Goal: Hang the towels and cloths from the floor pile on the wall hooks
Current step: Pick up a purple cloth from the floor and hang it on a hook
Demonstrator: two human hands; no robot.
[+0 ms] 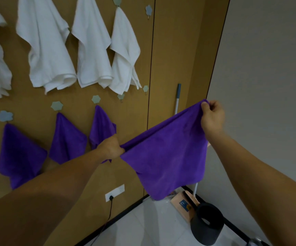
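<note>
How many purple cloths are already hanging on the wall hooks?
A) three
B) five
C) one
A: three purple cloths hang in the lower row, at and, while a fourth purple cloth is stretched between the left hand and the right hand.

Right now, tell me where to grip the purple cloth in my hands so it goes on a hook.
Keep the top corner pinched in the right hand, coming from above. The purple cloth is stretched between both hands, so that corner is the highest point, and the hung cloths dangle from one corner. The free hook sits up and left; let the left hand release.
</note>
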